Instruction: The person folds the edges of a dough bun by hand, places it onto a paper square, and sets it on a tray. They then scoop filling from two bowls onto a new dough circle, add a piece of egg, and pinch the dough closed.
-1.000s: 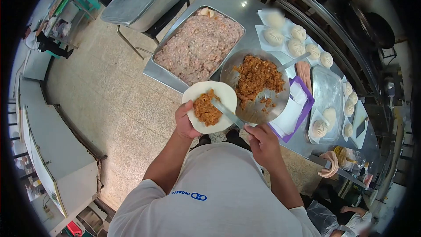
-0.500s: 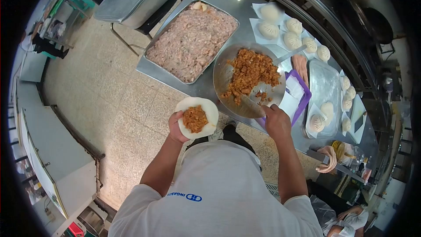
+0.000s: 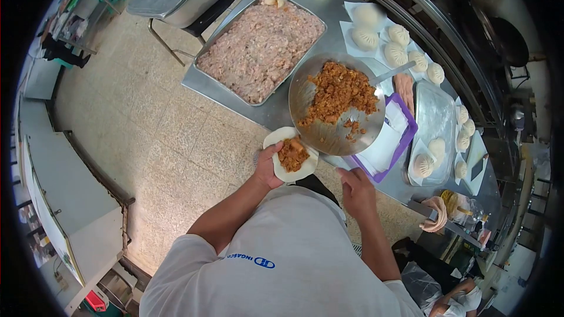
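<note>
My left hand [image 3: 269, 167] holds a round dough wrapper [image 3: 308, 165], thumb over its edge. A mound of reddish-brown chopped filling [image 3: 292, 155] lies in its middle. Wrapper and hand are just in front of a steel bowl [image 3: 305, 91] of the same filling, by the table edge. My right hand [image 3: 357, 191] is to the right of the wrapper, fingers curled and index finger pointing towards it. A small pale tip shows at those fingers; what they grip is not clear. A metal handle [image 3: 392, 74] sticks out over the bowl's far right rim.
A tray of pale minced meat [image 3: 258, 47] stands left of the bowl. On the right are a purple tray [image 3: 399, 158] with white paper, a metal tray [image 3: 437, 111], and several pleated buns [image 3: 395, 54] on paper squares. Another person [image 3: 461, 299] is at the lower right.
My left hand has brought the wrapper right, up to the bowl. My right hand has drawn back from the bowl towards my body; the flat paddle it held there is no longer clearly visible.
</note>
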The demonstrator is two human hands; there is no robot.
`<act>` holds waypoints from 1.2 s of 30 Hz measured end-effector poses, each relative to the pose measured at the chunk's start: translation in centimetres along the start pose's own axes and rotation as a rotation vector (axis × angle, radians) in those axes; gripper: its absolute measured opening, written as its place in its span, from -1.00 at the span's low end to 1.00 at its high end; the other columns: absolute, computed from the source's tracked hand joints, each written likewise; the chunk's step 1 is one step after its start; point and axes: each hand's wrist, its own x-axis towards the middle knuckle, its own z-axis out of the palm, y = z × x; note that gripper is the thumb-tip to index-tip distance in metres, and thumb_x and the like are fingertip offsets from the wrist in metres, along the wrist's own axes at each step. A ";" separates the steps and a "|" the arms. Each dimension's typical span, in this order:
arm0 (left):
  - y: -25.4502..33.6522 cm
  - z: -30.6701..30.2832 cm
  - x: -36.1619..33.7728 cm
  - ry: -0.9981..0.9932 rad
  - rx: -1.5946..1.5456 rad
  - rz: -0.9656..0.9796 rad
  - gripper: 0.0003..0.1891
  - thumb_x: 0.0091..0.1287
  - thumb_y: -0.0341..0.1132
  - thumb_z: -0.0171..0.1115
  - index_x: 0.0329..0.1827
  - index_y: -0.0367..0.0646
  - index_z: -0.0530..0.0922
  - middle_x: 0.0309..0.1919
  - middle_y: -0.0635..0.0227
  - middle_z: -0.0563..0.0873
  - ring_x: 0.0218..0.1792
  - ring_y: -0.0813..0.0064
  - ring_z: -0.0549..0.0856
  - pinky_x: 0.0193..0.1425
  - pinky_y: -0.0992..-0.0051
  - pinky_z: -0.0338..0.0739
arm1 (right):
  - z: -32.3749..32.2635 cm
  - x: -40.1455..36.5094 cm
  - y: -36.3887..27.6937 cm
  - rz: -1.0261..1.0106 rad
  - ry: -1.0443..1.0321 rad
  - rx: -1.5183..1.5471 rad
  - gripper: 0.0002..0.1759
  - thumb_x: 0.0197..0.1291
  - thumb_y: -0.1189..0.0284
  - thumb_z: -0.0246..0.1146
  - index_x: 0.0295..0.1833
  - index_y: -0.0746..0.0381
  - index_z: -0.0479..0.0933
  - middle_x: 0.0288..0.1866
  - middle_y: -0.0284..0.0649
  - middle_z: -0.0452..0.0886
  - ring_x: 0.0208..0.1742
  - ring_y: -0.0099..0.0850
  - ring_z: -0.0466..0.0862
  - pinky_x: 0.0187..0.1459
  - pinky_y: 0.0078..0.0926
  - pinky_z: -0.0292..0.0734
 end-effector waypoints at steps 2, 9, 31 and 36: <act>0.2 0.6 -0.8 -0.059 -0.004 0.012 -0.38 0.36 -0.12 0.24 0.44 -0.19 0.36 0.32 0.03 0.56 0.33 0.00 0.57 0.44 -0.07 0.43 | 0.9 -0.7 -1.1 0.027 -0.009 0.027 -0.60 0.09 0.66 0.28 0.08 0.16 0.66 -0.23 -0.11 0.59 -0.26 -0.14 0.66 -0.25 -0.19 0.60; 2.1 3.0 -3.1 -0.075 0.051 0.155 -0.38 0.35 -0.19 0.25 0.45 -0.18 0.35 0.32 0.04 0.56 0.32 0.05 0.58 0.42 -0.05 0.47 | -0.2 0.6 -4.0 -0.025 0.018 0.069 -0.66 0.15 0.58 0.35 0.06 0.12 0.69 -0.24 -0.15 0.57 -0.30 -0.20 0.65 -0.31 -0.29 0.58; 5.2 6.9 -4.8 0.088 0.043 0.300 -0.42 0.33 -0.18 0.21 0.40 -0.20 0.40 0.26 0.03 0.59 0.27 0.01 0.60 0.42 -0.04 0.46 | -2.4 6.6 -7.1 -0.574 0.056 -0.180 -0.59 -0.05 0.59 0.34 -0.03 0.04 0.75 -0.33 -0.24 0.52 -0.38 -0.27 0.59 -0.37 -0.30 0.53; 6.2 7.4 -5.7 -0.057 0.114 0.317 -0.36 0.34 -0.11 0.23 0.44 -0.18 0.36 0.29 0.02 0.58 0.30 0.01 0.58 0.43 -0.04 0.44 | -3.4 7.8 -7.8 -0.491 0.006 -0.138 -0.61 0.00 0.61 0.34 -0.02 0.06 0.74 -0.36 -0.23 0.51 -0.40 -0.28 0.58 -0.41 -0.33 0.52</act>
